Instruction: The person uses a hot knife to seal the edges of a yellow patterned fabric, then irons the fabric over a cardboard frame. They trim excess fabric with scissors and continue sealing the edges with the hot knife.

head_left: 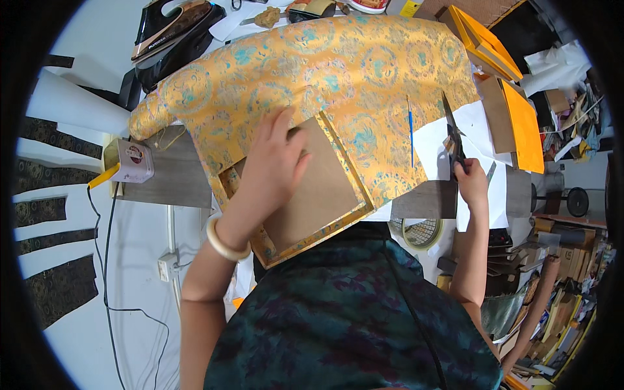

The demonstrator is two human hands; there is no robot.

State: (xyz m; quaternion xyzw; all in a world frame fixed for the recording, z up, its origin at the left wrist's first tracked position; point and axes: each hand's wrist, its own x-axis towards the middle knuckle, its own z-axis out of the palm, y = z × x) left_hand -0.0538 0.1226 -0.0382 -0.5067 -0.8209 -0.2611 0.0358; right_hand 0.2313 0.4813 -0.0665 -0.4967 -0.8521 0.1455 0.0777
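Observation:
A shallow square tray with a bare brown board base and walls covered in gold patterned cloth lies tilted at the table's front edge. Over its far left part hovers my left hand, fingers loosely bent and apart, with nothing seen in them; whether it touches the tray I cannot tell. Off to the right, my right hand grips black-handled scissors, blades pointing away from me. Beneath the tray spreads a large gold brocade cloth with blue and green motifs. A thin blue pen rests on it.
White paper lies under the scissors. Orange-and-brown boxes stand at the right. An iron is at the far left, a white tin at the left edge. Below the table sits a mesh basket; black cables hang left.

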